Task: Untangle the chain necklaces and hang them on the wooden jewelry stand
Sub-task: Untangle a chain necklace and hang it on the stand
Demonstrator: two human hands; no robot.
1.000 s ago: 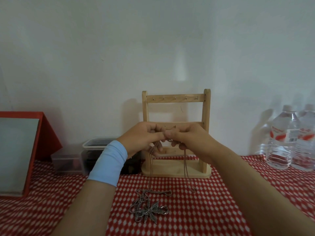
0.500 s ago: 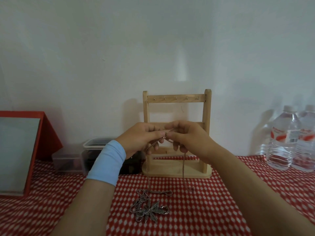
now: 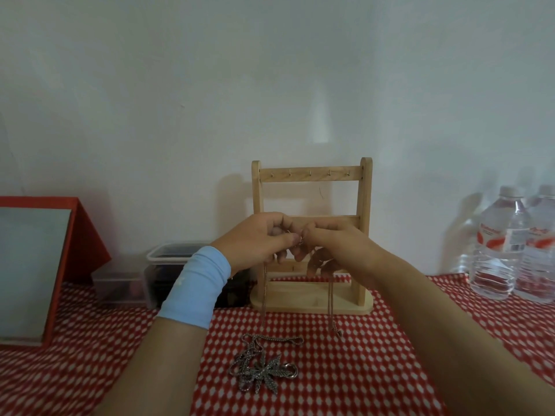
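Observation:
The wooden jewelry stand (image 3: 311, 175) stands upright at the back of the table, its top bar lined with several small bare hooks. In front of its middle bar, my left hand (image 3: 258, 238) and my right hand (image 3: 333, 244) meet fingertip to fingertip, each pinching the ends of a thin chain necklace (image 3: 264, 292). Two strands of that chain hang down from my hands to the cloth. A tangled heap of silver chains (image 3: 264, 369) with a leaf-shaped pendant and a ring lies on the red-and-white cloth near me.
Clear plastic boxes (image 3: 168, 265) sit left of the stand. A red-framed board (image 3: 36, 265) leans at the far left. Two water bottles (image 3: 510, 250) stand at the right. The wall is close behind the stand.
My hands have stayed together in front of the stand, shifting slightly at the fingertips on the chain ends. The heap on the cloth has not moved.

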